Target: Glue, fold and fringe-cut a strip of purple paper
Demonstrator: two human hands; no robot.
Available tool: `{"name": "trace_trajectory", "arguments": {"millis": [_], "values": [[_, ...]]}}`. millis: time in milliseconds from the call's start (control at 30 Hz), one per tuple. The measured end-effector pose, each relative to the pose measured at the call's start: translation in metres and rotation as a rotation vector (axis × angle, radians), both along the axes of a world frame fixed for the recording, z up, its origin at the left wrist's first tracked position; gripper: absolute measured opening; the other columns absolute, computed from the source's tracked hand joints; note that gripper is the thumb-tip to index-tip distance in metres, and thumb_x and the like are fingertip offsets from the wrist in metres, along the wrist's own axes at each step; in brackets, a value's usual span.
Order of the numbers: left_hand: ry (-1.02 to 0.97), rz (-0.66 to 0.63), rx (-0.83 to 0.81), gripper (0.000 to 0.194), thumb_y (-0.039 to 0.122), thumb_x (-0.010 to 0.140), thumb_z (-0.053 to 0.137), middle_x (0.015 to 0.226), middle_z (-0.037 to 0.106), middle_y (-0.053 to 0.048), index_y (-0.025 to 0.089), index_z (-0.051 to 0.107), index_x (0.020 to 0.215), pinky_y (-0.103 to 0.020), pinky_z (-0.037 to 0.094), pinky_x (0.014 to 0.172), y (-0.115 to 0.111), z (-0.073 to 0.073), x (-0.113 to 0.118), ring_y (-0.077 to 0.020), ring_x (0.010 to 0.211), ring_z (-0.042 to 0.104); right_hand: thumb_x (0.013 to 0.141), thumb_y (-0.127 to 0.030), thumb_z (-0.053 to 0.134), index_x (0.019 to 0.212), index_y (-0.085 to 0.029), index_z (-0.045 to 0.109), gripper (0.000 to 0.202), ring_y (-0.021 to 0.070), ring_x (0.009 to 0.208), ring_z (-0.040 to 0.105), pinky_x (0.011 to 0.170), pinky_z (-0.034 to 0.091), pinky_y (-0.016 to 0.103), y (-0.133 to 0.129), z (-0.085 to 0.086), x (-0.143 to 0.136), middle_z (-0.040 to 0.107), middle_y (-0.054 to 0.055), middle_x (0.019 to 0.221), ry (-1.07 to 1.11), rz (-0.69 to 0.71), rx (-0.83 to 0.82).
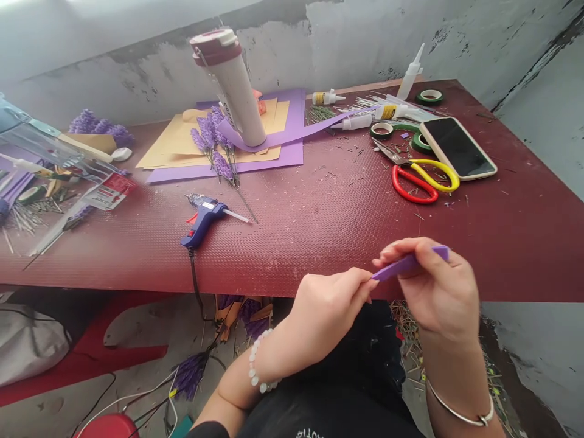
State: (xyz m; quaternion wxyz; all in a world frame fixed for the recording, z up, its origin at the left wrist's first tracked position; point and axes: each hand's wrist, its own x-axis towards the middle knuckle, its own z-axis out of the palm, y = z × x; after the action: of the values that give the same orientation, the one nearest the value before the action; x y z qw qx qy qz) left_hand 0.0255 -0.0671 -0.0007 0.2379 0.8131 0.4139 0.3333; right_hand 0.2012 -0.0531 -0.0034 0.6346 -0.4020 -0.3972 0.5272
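A narrow purple strip point(401, 266) is stretched between my two hands above the front edge of the dark red table point(283, 231). My left hand point(331, 313), with a beaded bracelet at the wrist, pinches the strip's left end between thumb and fingertips. The other end lies between the thumb and fingers of my right hand point(438, 286), its tip poking out past the thumb. Red and yellow scissors point(417, 179) lie just beyond my right hand. A blue glue gun point(203, 222) rests on the table to the left.
A white tumbler point(239, 91) stands on tan and purple sheets point(294, 137), beside purple flower stems point(212, 134). A phone point(457, 148), green tape rolls point(429, 97) and glue bottles point(409, 76) lie or stand at the back right. A clear container point(50, 137) is at left.
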Motion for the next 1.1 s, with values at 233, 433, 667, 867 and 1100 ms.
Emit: {"name": "trace_trajectory", "arguments": {"millis": [233, 433, 667, 867, 1100], "values": [[-0.049, -0.019, -0.057, 0.027, 0.022, 0.116, 0.057, 0.076, 0.084, 0.003, 0.018, 0.075, 0.097, -0.017, 0.052, 0.064, 0.000, 0.003, -0.006, -0.0092, 0.062, 0.077, 0.084, -0.053, 0.098, 0.076, -0.031, 0.087, 0.026, 0.0187, 0.063, 0.077, 0.063, 0.069, 0.034, 0.005, 0.004, 0.017, 0.079, -0.001, 0.069, -0.081, -0.184, 0.064], [-0.173, 0.060, -0.279, 0.027, 0.025, 0.113, 0.059, 0.076, 0.084, 0.002, 0.020, 0.076, 0.092, -0.018, 0.049, 0.055, 0.002, 0.006, -0.014, -0.0068, 0.047, 0.063, 0.080, -0.051, 0.100, 0.082, -0.034, 0.084, 0.024, 0.0225, 0.079, 0.078, 0.072, 0.067, 0.040, 0.007, 0.005, 0.037, 0.080, 0.000, 0.081, -0.165, -0.418, 0.055], [-0.279, 0.110, -0.380, 0.025, 0.029, 0.110, 0.062, 0.078, 0.085, 0.001, 0.021, 0.076, 0.090, -0.018, 0.044, 0.048, 0.004, 0.007, -0.013, -0.0070, 0.046, 0.060, 0.091, -0.066, 0.086, 0.055, -0.027, 0.061, 0.059, 0.0127, 0.037, 0.038, 0.039, 0.032, 0.030, 0.004, 0.001, 0.027, 0.038, -0.006, 0.039, -0.266, -0.061, 0.047], [-0.306, 0.167, -0.374, 0.023, 0.031, 0.108, 0.065, 0.076, 0.085, 0.002, 0.021, 0.078, 0.093, -0.018, 0.046, 0.048, 0.004, 0.007, -0.016, -0.0077, 0.048, 0.062, 0.094, -0.066, 0.085, 0.064, -0.027, 0.076, 0.051, 0.0149, 0.048, 0.059, 0.049, 0.047, 0.031, -0.001, -0.003, 0.019, 0.064, -0.001, 0.051, -0.361, -0.351, 0.049], [-0.259, 0.089, -0.342, 0.024, 0.032, 0.112, 0.065, 0.087, 0.088, -0.001, 0.020, 0.085, 0.112, -0.020, 0.059, 0.067, 0.006, 0.003, -0.007, -0.0093, 0.056, 0.070, 0.094, -0.056, 0.087, 0.103, -0.028, 0.088, 0.029, 0.0245, 0.087, 0.083, 0.081, 0.069, 0.039, -0.008, -0.014, 0.016, 0.088, 0.005, 0.097, -0.320, -0.030, 0.017]]}}
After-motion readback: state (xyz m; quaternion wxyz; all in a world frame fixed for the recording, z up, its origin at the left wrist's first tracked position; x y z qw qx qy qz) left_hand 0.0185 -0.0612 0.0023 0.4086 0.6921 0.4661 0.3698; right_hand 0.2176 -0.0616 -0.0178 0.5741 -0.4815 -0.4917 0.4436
